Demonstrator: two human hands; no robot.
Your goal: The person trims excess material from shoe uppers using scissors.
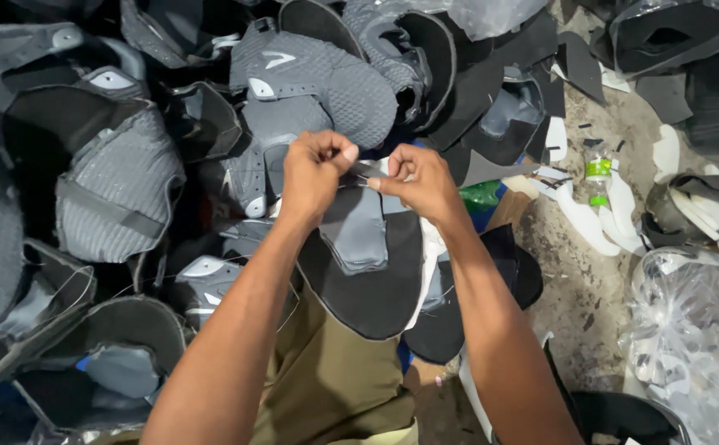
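Both the left hand [314, 169] and the right hand [417, 177] pinch the top edge of a grey shoe upper [359, 235]. It hangs just below them. More shoe uppers [120, 185] lie piled beyond the left hand.

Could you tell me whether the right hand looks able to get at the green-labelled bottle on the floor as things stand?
Probably not right away: the right hand is pinching the grey shoe piece; otherwise only scraps lie around the bottle.

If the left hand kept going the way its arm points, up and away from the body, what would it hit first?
Probably the grey mesh shoe upper lying just beyond the left hand on the pile. Depth is unclear from this view, so the hand might pass above it.
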